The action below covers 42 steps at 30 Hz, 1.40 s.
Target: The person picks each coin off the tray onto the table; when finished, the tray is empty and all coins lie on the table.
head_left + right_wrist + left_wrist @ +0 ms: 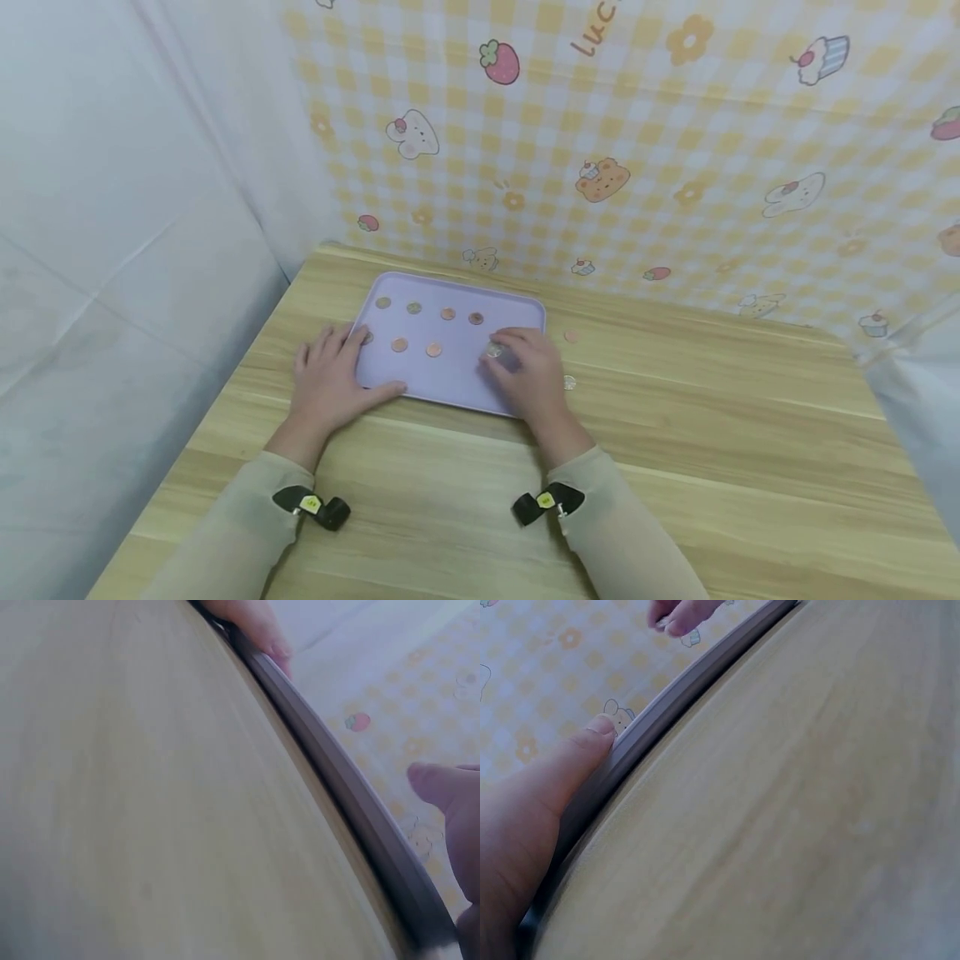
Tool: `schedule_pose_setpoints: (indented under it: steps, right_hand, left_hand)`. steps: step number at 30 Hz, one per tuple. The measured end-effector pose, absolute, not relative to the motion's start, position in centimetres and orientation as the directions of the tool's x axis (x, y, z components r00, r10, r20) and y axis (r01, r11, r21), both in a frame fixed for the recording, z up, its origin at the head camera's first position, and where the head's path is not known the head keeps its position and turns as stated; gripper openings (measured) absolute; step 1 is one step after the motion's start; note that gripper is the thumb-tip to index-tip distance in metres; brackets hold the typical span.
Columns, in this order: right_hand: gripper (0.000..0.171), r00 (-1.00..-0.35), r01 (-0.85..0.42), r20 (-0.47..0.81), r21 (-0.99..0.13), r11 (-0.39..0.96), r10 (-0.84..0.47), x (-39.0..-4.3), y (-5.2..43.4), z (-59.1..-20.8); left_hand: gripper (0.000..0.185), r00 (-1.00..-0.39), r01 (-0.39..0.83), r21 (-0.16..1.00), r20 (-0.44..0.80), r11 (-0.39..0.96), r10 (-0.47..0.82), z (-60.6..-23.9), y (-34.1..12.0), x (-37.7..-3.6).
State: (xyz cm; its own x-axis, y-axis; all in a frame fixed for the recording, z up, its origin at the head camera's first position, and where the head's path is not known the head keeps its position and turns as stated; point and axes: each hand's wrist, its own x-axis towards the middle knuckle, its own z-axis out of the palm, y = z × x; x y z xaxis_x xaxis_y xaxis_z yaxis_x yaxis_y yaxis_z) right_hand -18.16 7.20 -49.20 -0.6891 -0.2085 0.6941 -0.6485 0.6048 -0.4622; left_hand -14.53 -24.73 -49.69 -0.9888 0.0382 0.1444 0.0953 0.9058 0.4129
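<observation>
- The silver coin (493,351) sat pinched at the fingertips of the right hand (528,372), over the right part of the lilac tray (457,379), near its right edge; whether it touched the tray floor could not be told.
- The lilac tray lay flat on the wooden table (712,450), towards the table's far left corner, its long sides running along the table's back edge.
- The right hand reached in over the tray's near right corner, fingers curled round the silver coin. In the right wrist view only a thumb (442,787) showed above the tray's rim (352,795).
- The left hand (333,379) lay flat and relaxed on the tray's left end, fingers spread over the rim and gripping nothing, the thumb (570,761) lying along the near edge, as the left wrist view showed.
- One coin (367,337) was half hidden just beside the left fingertips.
- A row of four coins (430,310) lay along the tray's far side, well apart from one another.
- Two copper coins (416,347) lay in a second row nearer the middle, between the two hands.
- Two loose coins lay on the table off the tray's right edge: a copper one (571,337) further back and a silver one (569,382) close beside the right hand.
- A checked yellow cloth (675,150) with cartoon prints hung behind the table's back edge, and a white sheet (112,208) hung along its left edge.
- Both forearms wore pale sleeves (630,542), each with a small black clip at the wrist.
</observation>
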Motion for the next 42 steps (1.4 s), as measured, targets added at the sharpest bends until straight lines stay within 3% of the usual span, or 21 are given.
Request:
schedule_pose_setpoints:
  steps: [18,25,35,42]
  right_hand:
    - [0.034,-0.738,-0.498,0.674,-0.510,0.701,-0.035,-17.4,16.9,-50.3]
    - [0.035,-0.768,-0.464,0.641,-0.529,0.711,-0.024,-16.9,18.4,-50.6]
    - [0.037,-0.823,-0.379,0.568,-0.562,0.735,0.009,-15.3,20.5,-50.7]
    - [0.034,-0.828,-0.364,0.561,-0.556,0.747,0.015,-14.7,22.6,-50.7]
  left_hand:
    - [0.126,-0.989,0.094,0.442,0.142,0.892,0.034,-49.4,-24.5,-14.5]
    - [0.136,-0.991,0.084,0.451,0.134,0.889,0.026,-49.5,-24.7,-14.7]
    - [0.136,-0.992,0.079,0.445,0.125,0.892,0.025,-49.6,-24.3,-14.4]
    - [0.139,-0.992,0.064,0.442,0.129,0.895,0.007,-49.4,-24.0,-14.3]
